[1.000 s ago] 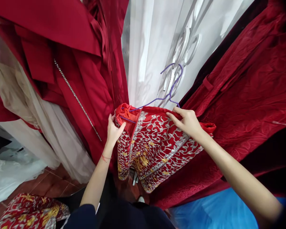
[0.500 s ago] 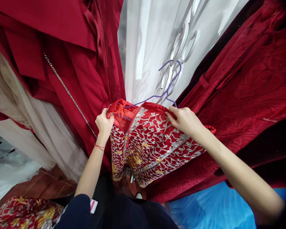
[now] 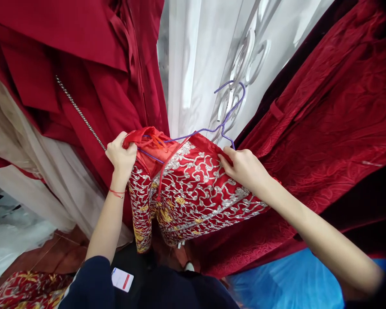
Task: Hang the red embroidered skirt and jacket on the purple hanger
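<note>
A red embroidered jacket with silver and gold patterns hangs in front of me on a purple wire hanger. My left hand is closed around the red fabric at the garment's left upper edge, wearing a thin red string bracelet. On the other side, my right hand pinches the upper edge near the hanger's right arm. Orange-red lining and ties show at the opening between the hands. The hanger's hook points up, beside white scrollwork; the frames do not settle whether it hangs there.
Dark red fabric with a metallic trim hangs at left, beside pale sheer cloth. Patterned red fabric hangs at right, above blue cloth. Another red and gold garment lies at lower left. A white card shows near my left sleeve.
My left hand has moved left and slightly up with the fabric, drawing the opening wider. My right hand has shifted slightly left and down. More of the white card shows.
</note>
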The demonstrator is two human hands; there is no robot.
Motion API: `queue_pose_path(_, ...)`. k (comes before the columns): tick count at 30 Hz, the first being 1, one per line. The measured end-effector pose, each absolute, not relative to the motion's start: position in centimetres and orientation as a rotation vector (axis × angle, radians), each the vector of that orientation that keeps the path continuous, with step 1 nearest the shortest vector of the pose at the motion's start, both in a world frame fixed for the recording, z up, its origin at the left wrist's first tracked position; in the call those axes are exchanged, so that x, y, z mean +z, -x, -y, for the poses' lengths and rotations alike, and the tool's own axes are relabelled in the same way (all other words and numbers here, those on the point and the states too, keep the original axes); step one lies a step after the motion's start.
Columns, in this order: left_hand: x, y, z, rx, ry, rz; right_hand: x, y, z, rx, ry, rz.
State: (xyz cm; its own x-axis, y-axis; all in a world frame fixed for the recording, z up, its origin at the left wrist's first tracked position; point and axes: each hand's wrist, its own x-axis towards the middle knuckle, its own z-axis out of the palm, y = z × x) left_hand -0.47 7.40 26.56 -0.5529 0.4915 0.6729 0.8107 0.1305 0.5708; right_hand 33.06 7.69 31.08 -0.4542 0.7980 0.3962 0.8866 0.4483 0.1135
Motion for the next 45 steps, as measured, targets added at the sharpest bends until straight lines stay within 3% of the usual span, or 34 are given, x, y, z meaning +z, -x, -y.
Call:
queue_pose_path(11,25.3,-0.3,-7.0,-1.139,1.397,1.849,31.1,-34.2,-8.3,-0.112,1.266,2.32)
queue_pose_path(22,24.5,-2.3,-6.2,-0.668,1.831,1.69,31.6,-35.0,-8.7,0.233,0.999,2.228)
queue_pose_path(27,25.1,-3.5,-5.6,-0.597,1.81,1.83,31.3,-35.7,-9.5,0.142,0.718,2.186)
queue_pose_path(36,30.8,-5.9,-4.9,-0.402,1.707,2.221,30.9,-35.5,-10.4,0.155,0.863,2.098)
queue_pose_path(45,36.5,-6.4,-13.2,0.489,2.135,2.188,31.8,-35.4,-9.8,0.048,0.862,2.178)
